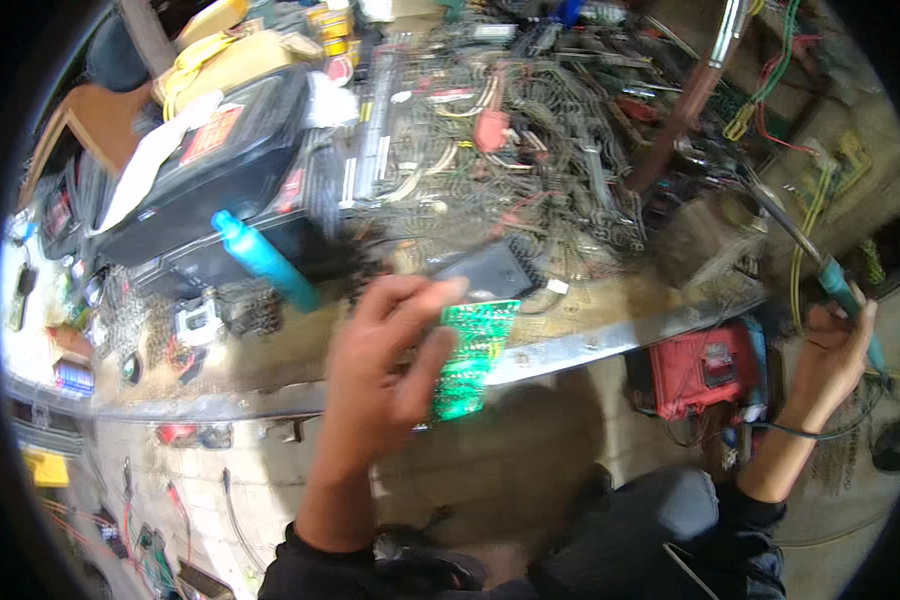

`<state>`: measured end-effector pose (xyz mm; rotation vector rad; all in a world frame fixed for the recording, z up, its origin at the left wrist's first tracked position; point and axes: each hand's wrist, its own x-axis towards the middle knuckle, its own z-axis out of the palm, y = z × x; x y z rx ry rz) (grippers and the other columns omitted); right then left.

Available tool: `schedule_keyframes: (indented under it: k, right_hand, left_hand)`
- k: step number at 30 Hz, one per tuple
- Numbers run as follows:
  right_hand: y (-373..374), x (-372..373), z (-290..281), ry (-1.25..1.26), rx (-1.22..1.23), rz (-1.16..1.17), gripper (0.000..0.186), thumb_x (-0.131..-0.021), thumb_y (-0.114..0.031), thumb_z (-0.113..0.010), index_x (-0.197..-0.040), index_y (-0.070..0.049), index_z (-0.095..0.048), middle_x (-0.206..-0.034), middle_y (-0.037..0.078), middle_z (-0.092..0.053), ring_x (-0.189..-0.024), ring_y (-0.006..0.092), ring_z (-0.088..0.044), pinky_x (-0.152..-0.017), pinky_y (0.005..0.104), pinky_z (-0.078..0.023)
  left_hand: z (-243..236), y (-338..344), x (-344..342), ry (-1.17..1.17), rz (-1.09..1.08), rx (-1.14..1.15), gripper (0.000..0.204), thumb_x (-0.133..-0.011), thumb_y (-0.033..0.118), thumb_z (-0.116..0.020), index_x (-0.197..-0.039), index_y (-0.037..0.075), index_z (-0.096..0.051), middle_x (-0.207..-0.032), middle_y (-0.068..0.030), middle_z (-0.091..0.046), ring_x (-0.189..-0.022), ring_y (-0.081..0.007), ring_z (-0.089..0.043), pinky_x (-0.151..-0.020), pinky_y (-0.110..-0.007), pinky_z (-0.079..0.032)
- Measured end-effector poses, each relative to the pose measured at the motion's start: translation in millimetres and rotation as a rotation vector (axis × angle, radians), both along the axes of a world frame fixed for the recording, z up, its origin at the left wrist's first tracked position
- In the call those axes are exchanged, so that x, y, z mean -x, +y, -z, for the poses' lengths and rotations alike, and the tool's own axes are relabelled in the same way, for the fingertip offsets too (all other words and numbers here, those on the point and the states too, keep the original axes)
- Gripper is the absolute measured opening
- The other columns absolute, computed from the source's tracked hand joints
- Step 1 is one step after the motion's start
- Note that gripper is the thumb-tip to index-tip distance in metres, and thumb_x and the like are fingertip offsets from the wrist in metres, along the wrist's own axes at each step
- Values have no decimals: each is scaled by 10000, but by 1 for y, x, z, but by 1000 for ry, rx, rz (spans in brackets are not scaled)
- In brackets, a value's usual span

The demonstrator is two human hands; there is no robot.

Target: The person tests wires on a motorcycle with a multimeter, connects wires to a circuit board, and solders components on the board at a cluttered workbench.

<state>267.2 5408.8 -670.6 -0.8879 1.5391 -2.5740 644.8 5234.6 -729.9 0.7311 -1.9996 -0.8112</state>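
Observation:
My left hand [375, 365] pinches a green circuit board [475, 350] by its left side, between thumb and fingers. The board is held up near the bench's front edge, with shiny solder points on the face I see. Off to the right, my right hand [832, 365] is wrapped round the teal handle of a soldering iron [838, 285]. Its metal shaft slants up and left, away from the board; the tip is blurred. A dark cord hangs from the handle. Just beyond the board lies a flat dark rectangular device [495, 272] on the bench.
Tangled wires and parts [530, 150] cover the bench's far side. A black case [215, 170] stands back left, a blue-teal cylinder [260, 258] before it. Below the metal bench edge [590, 345] sits a red box [705, 370]. Loose cables lie on the tiled floor [210, 500].

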Motion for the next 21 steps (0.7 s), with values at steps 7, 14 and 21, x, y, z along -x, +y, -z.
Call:
schedule_keyframes:
  k: [7, 14, 21]
  right_hand:
    - [-33, -42, 5, 461, -347, 237, 334, -908, -185, -579, -1113, 77, -552, -852, 160, -661, -755, 196, -655, -717, 318, -515]
    - [-34, -23, 0, 547, -330, 318, 220, -884, -126, -631, -1004, 46, -564, -774, 60, -630, -710, 100, -594, -629, 248, -485]
    - [-14, 32, 23, 627, -495, 605, 166, -836, -117, -661, -963, -11, -656, -733, 109, -655, -702, 121, -599, -648, 302, -499]
  left_hand:
    - [3, -3, -31, 52, -119, -91, 287, -884, 80, -552, -1139, -48, -587, -1077, -116, -540, -999, -197, -528, -880, -278, -402]
    - [13, -15, -32, 72, -148, -112, 304, -912, 88, -520, -1181, -43, -570, -1108, -97, -554, -1039, -180, -517, -933, -264, -364]
    - [25, -29, -37, 21, -167, -140, 322, -952, 135, -489, -1199, -61, -551, -1124, -113, -577, -1052, -195, -525, -940, -282, -361]
